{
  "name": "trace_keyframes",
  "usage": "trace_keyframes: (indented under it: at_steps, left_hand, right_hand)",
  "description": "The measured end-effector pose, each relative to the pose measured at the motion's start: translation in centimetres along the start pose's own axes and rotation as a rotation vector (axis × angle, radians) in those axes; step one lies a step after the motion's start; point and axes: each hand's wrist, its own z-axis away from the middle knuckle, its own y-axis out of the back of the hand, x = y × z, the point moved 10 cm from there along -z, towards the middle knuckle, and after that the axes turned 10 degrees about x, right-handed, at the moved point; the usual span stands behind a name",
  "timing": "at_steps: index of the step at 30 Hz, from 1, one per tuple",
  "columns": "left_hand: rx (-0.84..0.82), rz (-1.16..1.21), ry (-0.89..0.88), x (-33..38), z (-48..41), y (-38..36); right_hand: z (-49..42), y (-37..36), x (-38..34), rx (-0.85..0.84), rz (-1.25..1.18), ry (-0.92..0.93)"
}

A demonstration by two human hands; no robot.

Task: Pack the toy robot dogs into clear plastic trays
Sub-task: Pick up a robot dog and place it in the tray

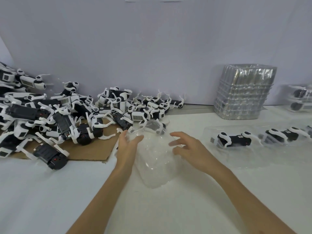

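Note:
A clear plastic tray lies on the white table in front of me, its far end near the toy heap. My left hand is at the tray's left edge with fingers spread and relaxed. My right hand hovers over its right side, fingers loosely bent, holding nothing. A large heap of black-and-white toy robot dogs fills the left. To the right, another clear tray holds a robot dog and a second one.
A tall stack of clear trays stands at the back right against the wall. More packed trays sit at the far right edge. A brown cardboard sheet lies under the heap.

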Motion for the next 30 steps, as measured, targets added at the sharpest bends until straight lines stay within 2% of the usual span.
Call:
trace_keyframes:
  at_steps: [4,7,10,12,16,17,19,21,22,23,25,26,29,30]
  left_hand:
    - [0.008,0.128,-0.070,1.9,0.3,0.5]
    - [-0.051,0.120,-0.155,3.1,1.1,-0.3]
    - [-0.105,0.089,-0.281,4.4,2.1,-0.8]
    - [-0.182,0.106,-0.359,5.4,2.7,-1.4]
    - [-0.247,0.130,-0.450,6.3,3.0,-1.7]
    - [-0.232,0.064,-0.482,6.1,2.9,-1.8]
    - [-0.114,-0.129,-0.549,5.4,2.2,-1.4]
    - [0.011,-0.176,-0.460,4.1,1.0,-0.3]
    - [0.059,-0.142,-0.366,3.0,0.2,0.4]
    - [0.106,-0.099,-0.267,2.0,-0.5,1.3]
    - [0.189,-0.015,-0.085,-0.1,-1.3,2.7]
    - [0.221,0.041,-0.008,-0.8,-1.5,3.3]
    - [0.280,0.189,0.104,-0.7,-1.8,4.0]
    - [0.286,0.210,0.115,-0.6,-1.8,4.1]
  right_hand:
    - [0.3,2.8,-3.0,0.207,-0.115,0.191]
    - [1.0,4.7,-4.7,0.332,-0.146,0.313]
    - [1.3,5.9,-5.0,0.414,-0.141,0.359]
    - [0.8,6.1,-4.1,0.395,-0.126,0.303]
    - [-0.1,5.0,-1.8,0.206,-0.042,0.181]
    - [0.0,5.3,-2.2,0.229,0.026,0.232]
    - [1.5,6.6,-5.2,0.463,0.249,0.512]
    - [4.1,7.2,-7.6,0.768,0.406,0.741]
    - [4.7,6.5,-8.2,0.808,0.440,0.791]
    - [4.6,4.9,-8.4,0.745,0.470,0.831]
    - [4.0,1.5,-7.8,0.508,0.529,0.871]
    - [3.8,1.4,-7.5,0.494,0.521,0.865]
    - [3.9,3.5,-7.4,0.667,0.472,0.831]
    - [3.7,3.0,-7.4,0.631,0.496,0.849]
